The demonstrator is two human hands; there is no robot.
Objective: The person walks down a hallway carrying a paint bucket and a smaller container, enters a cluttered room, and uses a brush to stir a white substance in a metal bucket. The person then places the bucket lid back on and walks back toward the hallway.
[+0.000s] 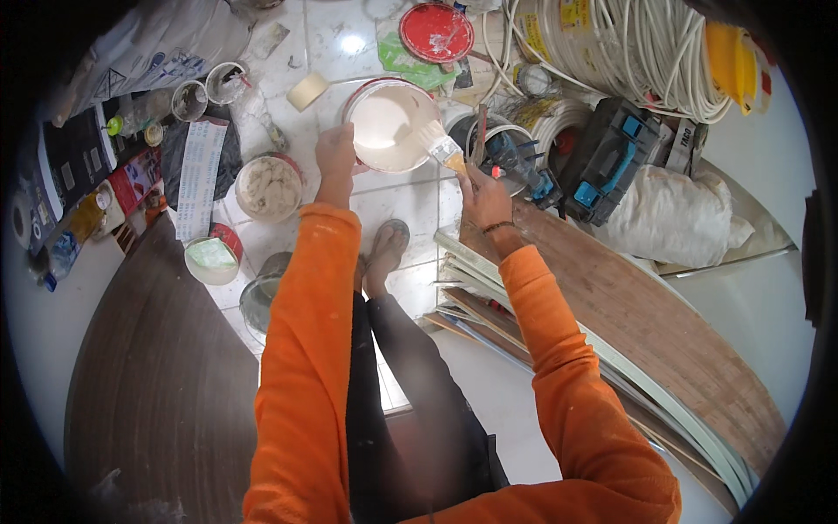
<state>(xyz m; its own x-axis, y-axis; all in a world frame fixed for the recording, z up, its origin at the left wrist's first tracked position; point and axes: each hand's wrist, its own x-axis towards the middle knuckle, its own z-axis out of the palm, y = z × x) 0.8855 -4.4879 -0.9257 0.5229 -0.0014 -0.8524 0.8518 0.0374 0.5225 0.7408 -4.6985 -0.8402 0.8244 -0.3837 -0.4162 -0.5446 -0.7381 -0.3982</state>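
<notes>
A round paint bucket (367,103) with a reddish rim stands tilted toward me on the tiles, with creamy white paint (377,131) inside. My left hand (334,159) grips its left edge, the fingers partly hidden. In my right hand (487,203) is a flat paintbrush (447,152), held by its wooden handle. Its white-coated bristles rest at the bucket's right rim. Beyond the bucket lies a red lid (436,33) smeared with white. A roll of masking tape (307,91) sits just to its left.
Left of me are a tub of pale filler (269,189), a smaller tub (212,254) and a dark wooden panel (166,375). Stacked boards (611,279) lie on the right, beyond them a black-and-blue toolbox (611,157), a white sack (676,214) and coiled cable (650,57).
</notes>
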